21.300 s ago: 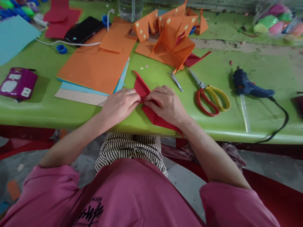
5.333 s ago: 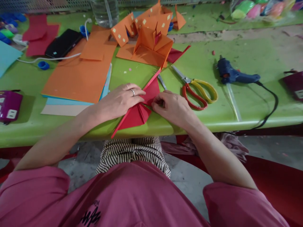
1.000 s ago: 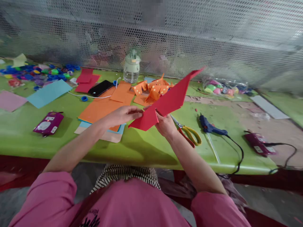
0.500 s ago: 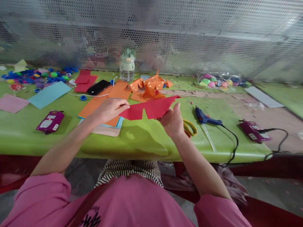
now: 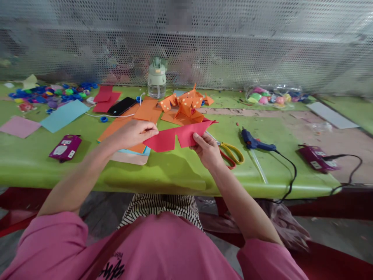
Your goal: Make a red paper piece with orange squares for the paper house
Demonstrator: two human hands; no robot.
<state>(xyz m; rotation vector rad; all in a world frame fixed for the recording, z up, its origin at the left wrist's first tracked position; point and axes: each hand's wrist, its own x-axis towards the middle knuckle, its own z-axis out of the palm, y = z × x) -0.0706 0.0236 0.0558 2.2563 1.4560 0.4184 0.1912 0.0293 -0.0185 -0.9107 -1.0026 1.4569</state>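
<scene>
Hanging above the near edge of the green desk (image 5: 175, 179), a red folded paper (image 5: 166, 140) is held at both ends. Its left end is pinched in the grip of the left hand (image 5: 136, 134), thumb and fingers closed on it; its right part is clamped between thumb and fingers of the right hand (image 5: 205, 147). A notch is seen in its lower edge. Beyond it, orange folded papers (image 5: 189, 112) are gathered. To the right, scissors (image 5: 231, 153) with red and yellow handles are placed near the right hand, and a blue glue gun (image 5: 256, 142) is laid farther right.
</scene>
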